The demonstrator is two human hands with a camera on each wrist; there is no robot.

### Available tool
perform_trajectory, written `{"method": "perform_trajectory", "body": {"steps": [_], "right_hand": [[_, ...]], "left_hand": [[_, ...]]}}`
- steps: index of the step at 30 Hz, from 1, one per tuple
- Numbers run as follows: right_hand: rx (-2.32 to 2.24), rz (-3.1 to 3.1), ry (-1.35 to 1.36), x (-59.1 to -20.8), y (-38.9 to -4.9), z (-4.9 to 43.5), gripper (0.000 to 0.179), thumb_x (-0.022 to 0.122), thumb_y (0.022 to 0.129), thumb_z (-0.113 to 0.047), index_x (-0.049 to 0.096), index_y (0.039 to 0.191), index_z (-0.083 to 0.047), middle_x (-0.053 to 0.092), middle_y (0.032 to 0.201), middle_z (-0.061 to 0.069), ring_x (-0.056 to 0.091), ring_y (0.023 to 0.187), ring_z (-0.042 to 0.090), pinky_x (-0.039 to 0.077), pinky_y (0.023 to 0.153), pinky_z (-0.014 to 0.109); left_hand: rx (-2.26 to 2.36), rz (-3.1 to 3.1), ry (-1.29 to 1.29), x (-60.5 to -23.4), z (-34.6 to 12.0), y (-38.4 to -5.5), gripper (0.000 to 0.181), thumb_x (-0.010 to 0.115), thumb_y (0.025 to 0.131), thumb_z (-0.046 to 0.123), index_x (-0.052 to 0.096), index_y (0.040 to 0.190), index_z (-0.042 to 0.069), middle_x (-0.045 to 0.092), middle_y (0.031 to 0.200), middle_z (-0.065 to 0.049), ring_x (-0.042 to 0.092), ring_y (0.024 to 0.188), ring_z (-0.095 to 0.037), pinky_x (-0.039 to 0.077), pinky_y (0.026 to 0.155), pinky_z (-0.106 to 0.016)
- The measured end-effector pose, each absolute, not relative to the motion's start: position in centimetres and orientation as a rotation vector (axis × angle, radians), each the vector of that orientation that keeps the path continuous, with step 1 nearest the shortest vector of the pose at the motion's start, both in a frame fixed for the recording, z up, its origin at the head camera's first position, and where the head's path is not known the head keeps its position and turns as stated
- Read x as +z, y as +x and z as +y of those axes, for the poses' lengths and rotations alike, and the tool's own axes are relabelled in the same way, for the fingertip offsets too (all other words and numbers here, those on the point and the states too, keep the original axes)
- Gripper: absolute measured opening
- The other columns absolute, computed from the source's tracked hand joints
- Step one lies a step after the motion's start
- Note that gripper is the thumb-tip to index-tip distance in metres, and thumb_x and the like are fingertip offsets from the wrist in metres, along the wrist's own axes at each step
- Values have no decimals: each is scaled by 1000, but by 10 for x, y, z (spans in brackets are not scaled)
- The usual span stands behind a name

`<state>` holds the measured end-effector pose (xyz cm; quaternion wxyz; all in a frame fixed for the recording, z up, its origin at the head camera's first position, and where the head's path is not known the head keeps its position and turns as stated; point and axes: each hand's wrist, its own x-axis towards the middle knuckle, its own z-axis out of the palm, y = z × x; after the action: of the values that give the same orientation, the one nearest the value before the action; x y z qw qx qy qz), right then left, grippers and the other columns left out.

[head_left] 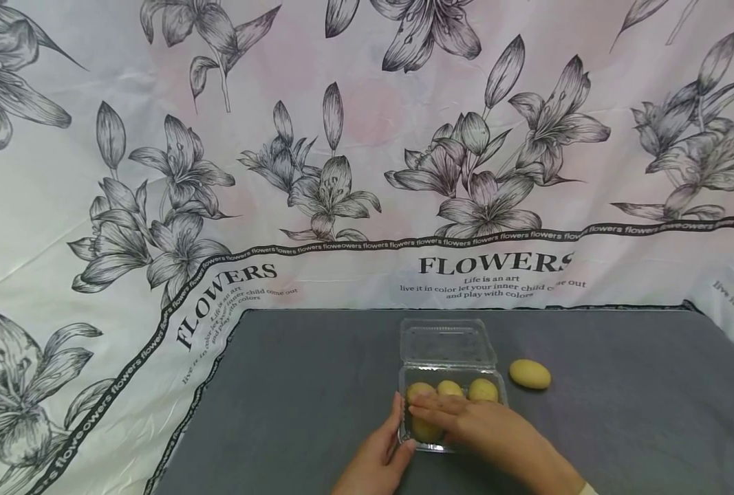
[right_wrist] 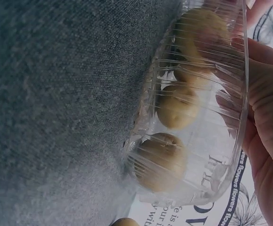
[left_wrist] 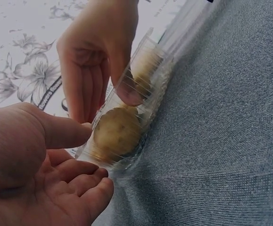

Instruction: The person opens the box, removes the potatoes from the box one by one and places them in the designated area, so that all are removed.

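Observation:
A clear plastic clamshell box (head_left: 447,448) sits on the grey cloth, its lid (head_left: 447,344) folded back. Several small yellow potatoes (head_left: 483,390) lie in the box. My left hand (head_left: 375,457) is at the near left corner, index finger along the side and thumb by the front; in the left wrist view its thumb touches the rim and its other fingers are relaxed. My right hand (head_left: 484,426) reaches over the box from the right, its fingers extended across the potatoes. Through the clear wall in the right wrist view, its fingertips lie against the end potato (right_wrist: 197,28), partly hidden.
Another potato (head_left: 530,374) lies on the grey cloth (head_left: 305,385), to the right of the box. A white curtain (head_left: 342,275) printed with flowers and lettering hangs behind and along the left side.

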<state>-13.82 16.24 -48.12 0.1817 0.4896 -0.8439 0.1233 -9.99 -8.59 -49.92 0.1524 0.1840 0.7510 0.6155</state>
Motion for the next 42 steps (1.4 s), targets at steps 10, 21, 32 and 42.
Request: {"method": "perform_trajectory", "body": {"steps": [10, 21, 32, 42], "right_hand": [[268, -2367, 1432, -482, -143, 154, 59, 82, 83, -14, 68, 141, -20, 68, 143, -2, 73, 102, 6, 53, 66, 10], [228, -2371, 1445, -481, -146, 151, 54, 79, 87, -13, 70, 139, -22, 70, 140, -5, 73, 104, 5, 53, 66, 9], [101, -2325, 1444, -483, -148, 152, 55, 78, 86, -12, 69, 139, -22, 70, 138, -9, 71, 110, 5, 54, 71, 10], [214, -2391, 1452, -481, -146, 153, 57, 78, 88, -9, 64, 142, -20, 69, 139, -8, 72, 89, 1, 55, 70, 11]], "left_hand": [[1775, 2136, 546, -501, -88, -100, 75, 57, 111, 17, 10, 166, -4, 10, 174, -21, 14, 157, -34, 23, 123, -26], [1753, 2148, 529, -499, -89, -100, 75, 57, 111, 18, 10, 166, -3, 8, 174, -19, 13, 157, -32, 20, 123, -23], [1761, 2147, 533, -499, -89, -100, 76, 57, 111, 18, 10, 166, -4, 12, 173, -20, 14, 157, -32, 16, 113, -5], [1797, 2131, 561, -503, -88, -102, 75, 57, 111, 16, 10, 165, -6, 10, 173, -21, 13, 157, -32, 17, 113, -5]]}}
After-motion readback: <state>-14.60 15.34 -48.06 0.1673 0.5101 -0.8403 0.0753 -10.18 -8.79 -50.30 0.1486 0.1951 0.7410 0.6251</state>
